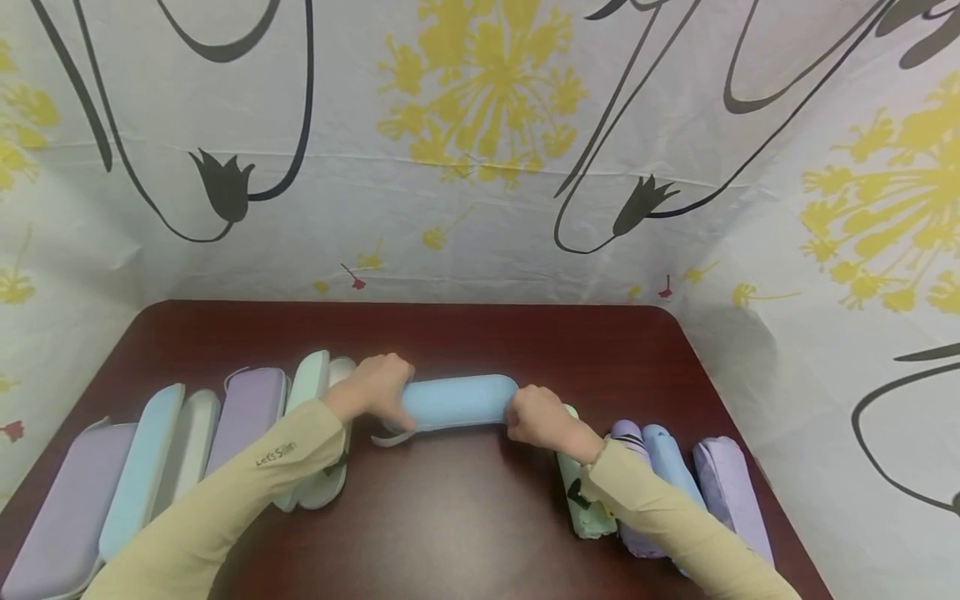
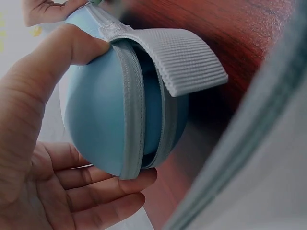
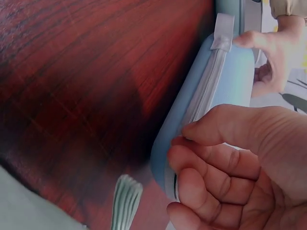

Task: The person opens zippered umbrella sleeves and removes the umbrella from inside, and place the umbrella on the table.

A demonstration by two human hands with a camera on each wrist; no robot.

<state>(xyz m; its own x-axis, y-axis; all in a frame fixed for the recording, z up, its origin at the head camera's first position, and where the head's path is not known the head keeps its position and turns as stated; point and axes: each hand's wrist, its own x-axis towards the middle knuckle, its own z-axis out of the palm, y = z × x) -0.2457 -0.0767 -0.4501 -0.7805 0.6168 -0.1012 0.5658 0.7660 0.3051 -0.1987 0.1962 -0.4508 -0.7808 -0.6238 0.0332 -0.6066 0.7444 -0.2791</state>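
A light blue zippered case point(image 1: 459, 402) lies across the middle of the table. At its left end my left hand point(image 1: 384, 385) grips it, thumb on top and fingers beneath, as the left wrist view shows. There the zipper point(image 2: 132, 110) is parted, leaving a gap between the case's halves, and a pale fabric strap point(image 2: 180, 60) sticks out. My right hand point(image 1: 542, 417) is at the right end. Its thumb and index finger point(image 3: 192, 132) pinch at the zipper line, covering the zipper pull. In the right wrist view the zipper between the two hands looks closed.
On the left stand several cases: purple point(image 1: 75, 500), blue point(image 1: 142, 471), white point(image 1: 187, 450), another purple case point(image 1: 246, 412) and green point(image 1: 307, 383). On the right lie folded umbrellas: green point(image 1: 585, 508), purple point(image 1: 633, 442), blue point(image 1: 671, 458) and lavender point(image 1: 731, 492). A patterned curtain point(image 1: 480, 225) surrounds the table point(image 1: 420, 533).
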